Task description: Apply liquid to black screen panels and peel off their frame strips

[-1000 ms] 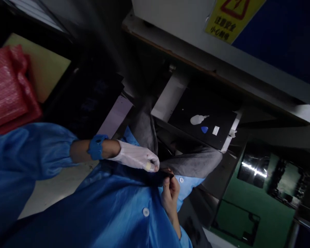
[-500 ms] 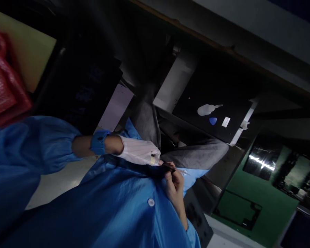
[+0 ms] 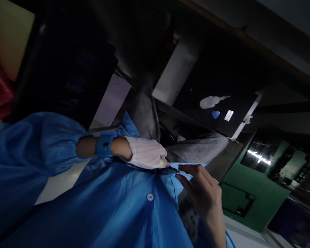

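My left hand (image 3: 147, 153), in a pale striped glove with bare fingertips and a yellowish band on one finger, is closed. It pinches a small dark piece (image 3: 173, 168) in front of my blue jacket (image 3: 119, 199). What kind of piece it is cannot be made out in the dim light. My bare right hand (image 3: 204, 189) is just to the right, its thumb and forefinger apart around the piece's far end. No firm hold by the right hand shows. A blue wristband (image 3: 104, 144) circles my left wrist.
Beyond my knees a black surface (image 3: 196, 75) carries a white squeeze bottle (image 3: 209, 102), a blue triangular pick (image 3: 215, 114) and a small white rectangle (image 3: 228, 115). A green mat (image 3: 268, 203) with dark parts lies right. Red wrap (image 3: 0, 93) is far left.
My right hand has drawn back to the right from the dark piece and its fingers have spread. My left hand keeps the piece and sits slightly further right. The view has shifted a little.
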### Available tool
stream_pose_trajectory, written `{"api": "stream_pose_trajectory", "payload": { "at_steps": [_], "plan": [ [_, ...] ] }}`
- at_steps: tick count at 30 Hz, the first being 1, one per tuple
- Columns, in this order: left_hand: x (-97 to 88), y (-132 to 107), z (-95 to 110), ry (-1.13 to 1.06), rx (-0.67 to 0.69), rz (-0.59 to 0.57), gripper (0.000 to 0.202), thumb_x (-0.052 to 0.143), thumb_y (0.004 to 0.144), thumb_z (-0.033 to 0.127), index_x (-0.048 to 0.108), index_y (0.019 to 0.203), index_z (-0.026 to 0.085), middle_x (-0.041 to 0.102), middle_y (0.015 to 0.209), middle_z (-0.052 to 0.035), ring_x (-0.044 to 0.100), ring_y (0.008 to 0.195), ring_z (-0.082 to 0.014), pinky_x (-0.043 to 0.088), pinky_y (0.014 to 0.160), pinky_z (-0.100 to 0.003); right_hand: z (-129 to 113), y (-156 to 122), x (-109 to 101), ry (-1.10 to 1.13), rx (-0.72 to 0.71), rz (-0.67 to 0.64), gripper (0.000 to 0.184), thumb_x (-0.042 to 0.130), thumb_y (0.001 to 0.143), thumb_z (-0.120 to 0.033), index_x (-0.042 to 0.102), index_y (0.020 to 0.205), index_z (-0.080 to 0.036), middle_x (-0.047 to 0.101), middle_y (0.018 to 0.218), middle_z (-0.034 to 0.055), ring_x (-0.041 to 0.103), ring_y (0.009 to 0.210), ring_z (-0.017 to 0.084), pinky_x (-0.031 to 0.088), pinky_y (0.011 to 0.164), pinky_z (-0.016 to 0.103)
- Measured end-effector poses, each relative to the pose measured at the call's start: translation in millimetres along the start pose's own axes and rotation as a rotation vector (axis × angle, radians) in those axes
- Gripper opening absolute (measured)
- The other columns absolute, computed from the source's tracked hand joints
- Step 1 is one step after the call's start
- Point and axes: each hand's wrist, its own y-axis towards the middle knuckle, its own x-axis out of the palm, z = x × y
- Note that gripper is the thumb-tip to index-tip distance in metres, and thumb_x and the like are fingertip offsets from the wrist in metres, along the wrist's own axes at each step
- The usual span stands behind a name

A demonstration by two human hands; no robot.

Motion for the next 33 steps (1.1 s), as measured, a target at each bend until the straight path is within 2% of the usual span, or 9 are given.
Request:
{"api": "stream_pose_trajectory", "payload": {
  "at_steps": [2,6,11,20,25,29,33],
  "plan": [
    [3.2,0,0,-0.065,0.027,0.016,0.029,0.061,0.121,0.038,0.082,0.118,0.019,0.086,0.116,-0.0054,0.073,0.094,-0.0180,0.037,0.073,-0.028,-7,6,-5,-0.017,-0.032,-0.041,0.013,0.071,0.116,-0.016,0.080,0.116,-0.026,0.082,0.095,0.0019,0.082,0.080,0.016,0.066,0.074,0.022],
    [7.2,-2,4,-0.110,0.051,-0.001,0.022,0.061,0.122,0.031,0.082,0.124,0.023,0.087,0.113,0.0005,0.075,0.092,-0.0144,0.039,0.076,-0.025,-13,11,-16,-0.071,-0.065,-0.104,0.015,0.068,0.118,-0.018,0.078,0.108,-0.024,0.082,0.092,0.0019,0.081,0.072,0.013,0.060,0.065,0.019],
    [12.5,-2,8,-0.038,0.134,0.069,0.022,0.062,0.120,0.026,0.076,0.106,0.017,0.079,0.089,-0.0026,0.065,0.072,-0.0169,0.033,0.067,-0.029,-13,10,-28,-0.135,-0.115,-0.211,0.020,0.061,0.122,-0.022,0.078,0.113,-0.022,0.083,0.094,0.0043,0.083,0.075,0.015,0.063,0.068,0.022],
    [32.6,3,3,0.005,0.219,0.141,0.023,0.062,0.118,0.025,0.071,0.099,0.016,0.080,0.094,-0.0066,0.064,0.074,-0.0212,0.034,0.068,-0.034,-10,5,-35,-0.186,-0.167,-0.335,0.020,0.060,0.121,-0.016,0.080,0.119,-0.021,0.084,0.102,0.0074,0.083,0.087,0.018,0.063,0.073,0.026],
    [36.6,3,2,0.017,0.236,0.153,0.023,0.061,0.119,0.029,0.074,0.104,0.016,0.082,0.102,-0.0078,0.068,0.081,-0.0234,0.035,0.070,-0.036,-7,1,-34,-0.180,-0.195,-0.303,0.021,0.059,0.121,-0.016,0.080,0.120,-0.020,0.085,0.103,0.0080,0.084,0.087,0.019,0.064,0.073,0.027],
    [35.2,2,3,-0.003,0.237,0.163,0.027,0.061,0.118,0.027,0.071,0.096,0.016,0.082,0.102,-0.0066,0.070,0.080,-0.0218,0.035,0.069,-0.036,-6,-5,-27,-0.136,-0.169,-0.205,0.023,0.061,0.120,-0.016,0.082,0.126,-0.023,0.086,0.104,0.0070,0.085,0.086,0.017,0.065,0.071,0.023],
    [42.4,3,0,-0.051,0.279,0.226,0.027,0.065,0.115,0.024,0.072,0.091,0.016,0.081,0.097,-0.0069,0.073,0.080,-0.0213,0.039,0.069,-0.036,0,-19,-18,-0.113,-0.118,-0.091,0.031,0.071,0.112,-0.007,0.086,0.129,-0.028,0.086,0.096,0.0038,0.084,0.076,0.017,0.066,0.067,0.022]
  ]
}}
